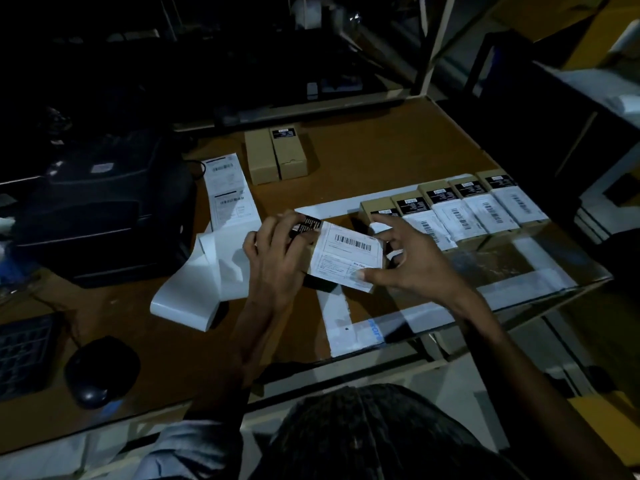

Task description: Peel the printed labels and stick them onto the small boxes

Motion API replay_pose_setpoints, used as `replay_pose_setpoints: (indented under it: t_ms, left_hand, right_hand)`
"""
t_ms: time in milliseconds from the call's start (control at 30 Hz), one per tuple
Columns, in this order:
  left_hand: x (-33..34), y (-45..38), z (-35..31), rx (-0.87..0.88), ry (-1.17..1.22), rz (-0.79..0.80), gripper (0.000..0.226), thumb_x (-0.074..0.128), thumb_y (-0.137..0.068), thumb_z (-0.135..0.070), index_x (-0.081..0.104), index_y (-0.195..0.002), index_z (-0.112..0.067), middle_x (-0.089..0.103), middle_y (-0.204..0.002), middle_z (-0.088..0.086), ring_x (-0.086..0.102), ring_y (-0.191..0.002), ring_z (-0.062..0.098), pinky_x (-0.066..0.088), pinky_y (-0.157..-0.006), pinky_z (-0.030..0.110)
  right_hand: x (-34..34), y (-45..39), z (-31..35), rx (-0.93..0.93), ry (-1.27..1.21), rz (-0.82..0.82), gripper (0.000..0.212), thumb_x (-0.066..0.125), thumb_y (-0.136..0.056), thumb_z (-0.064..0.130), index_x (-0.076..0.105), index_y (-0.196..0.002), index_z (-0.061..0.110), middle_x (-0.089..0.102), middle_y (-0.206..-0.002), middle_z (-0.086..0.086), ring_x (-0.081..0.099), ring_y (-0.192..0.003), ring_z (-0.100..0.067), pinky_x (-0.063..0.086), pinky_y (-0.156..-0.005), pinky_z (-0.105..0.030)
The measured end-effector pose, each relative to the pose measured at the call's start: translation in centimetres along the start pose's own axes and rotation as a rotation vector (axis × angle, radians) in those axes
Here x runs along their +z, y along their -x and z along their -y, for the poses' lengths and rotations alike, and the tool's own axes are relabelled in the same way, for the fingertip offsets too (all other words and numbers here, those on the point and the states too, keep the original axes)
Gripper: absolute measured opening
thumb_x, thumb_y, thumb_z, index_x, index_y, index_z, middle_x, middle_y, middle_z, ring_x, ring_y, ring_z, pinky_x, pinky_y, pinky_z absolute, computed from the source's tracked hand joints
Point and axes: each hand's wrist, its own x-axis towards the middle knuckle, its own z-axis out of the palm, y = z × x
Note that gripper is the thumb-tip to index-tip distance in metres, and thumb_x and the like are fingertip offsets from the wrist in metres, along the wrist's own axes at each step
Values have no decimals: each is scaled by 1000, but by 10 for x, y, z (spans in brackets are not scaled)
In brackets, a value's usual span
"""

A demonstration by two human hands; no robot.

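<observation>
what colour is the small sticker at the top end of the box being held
Black with white print, on the tan cardboard box in the left hand; the head view shows it.

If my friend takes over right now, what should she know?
Left hand grips a small box; right hand presses a white label onto it.
Done: four labelled boxes in a row to the right, plus one whose label is hidden by the hand.
Left: smooth this label flat; two bare boxes wait at the back.
More printed labels hang from the printer.
</observation>
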Motion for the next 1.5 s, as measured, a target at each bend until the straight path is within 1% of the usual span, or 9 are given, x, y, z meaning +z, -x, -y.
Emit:
replay_pose_setpoints:
  t_ms: [167,267,400,500,567,667,833,1033,1500]
  left_hand:
    - [12,-10,-22,-238,104,177,85,84,-70,-14,40,-143,-24,27,-157,7,19,-144,31,27,-109,59]
    - [27,-9,-29,-279,148,274,90,84,-74,-30,31,-147,-27,17,-162,4,17,-146,32,26,-110,59]
    - [46,-9,-38,-326,273,418,72,76,-84,-38,38,-144,-25,39,-152,4,30,-141,27,31,-109,56]
    - [57,-15,-50,-279,424,468,52,71,-88,-38,44,-133,-33,52,-136,-5,44,-130,20,39,-105,54]
    - [65,-25,-65,-213,452,529,46,71,-88,-37,50,-128,-34,55,-132,-8,48,-126,17,41,-102,49]
    - [76,-41,-89,-169,451,584,46,70,-89,-40,51,-131,-35,56,-138,-8,49,-128,17,34,-100,38]
    - [97,-60,-115,-176,432,640,45,70,-89,-42,55,-132,-34,57,-140,-8,50,-130,16,33,-103,37]
    - [108,-74,-130,-260,365,662,49,80,-82,-36,65,-128,-25,62,-136,1,63,-117,22,55,-95,39]
    - [112,-75,-133,-265,345,658,46,79,-83,-38,67,-125,-23,64,-134,1,65,-114,22,57,-91,40]
  right_hand:
    - [16,8,-18,14,-70,-323,111,94,-63,14,14,-138,29,62,-107,9,66,-101,-1,57,-82,-19]
    - [4,12,-32,89,-123,-493,101,93,-66,10,20,-135,22,63,-106,7,67,-100,-4,59,-77,-19]
    - [-24,19,-46,168,-66,-714,59,90,-73,22,45,-110,32,59,-113,4,63,-94,4,52,-79,-12]
    - [-48,20,-65,218,-73,-919,77,91,-71,28,34,-123,23,61,-116,-1,63,-89,2,51,-81,-12]
    - [-64,19,-82,260,-31,-985,88,90,-69,35,30,-130,15,60,-118,-5,61,-96,-12,52,-89,-29]
    - [-92,11,-112,255,-24,-1045,93,88,-67,44,31,-133,12,61,-119,-4,63,-106,-23,54,-92,-43]
    - [-142,-3,-152,169,64,-1083,85,82,-73,56,36,-124,4,64,-98,-2,63,-78,-19,53,-66,-37]
    - [-169,-24,-180,256,0,-1066,88,82,-68,59,32,-125,13,65,-111,-9,66,-95,-26,57,-78,-43]
    - [-149,-33,-180,270,28,-1054,76,74,-76,23,32,-139,12,52,-133,-12,50,-123,-34,45,-101,-44]
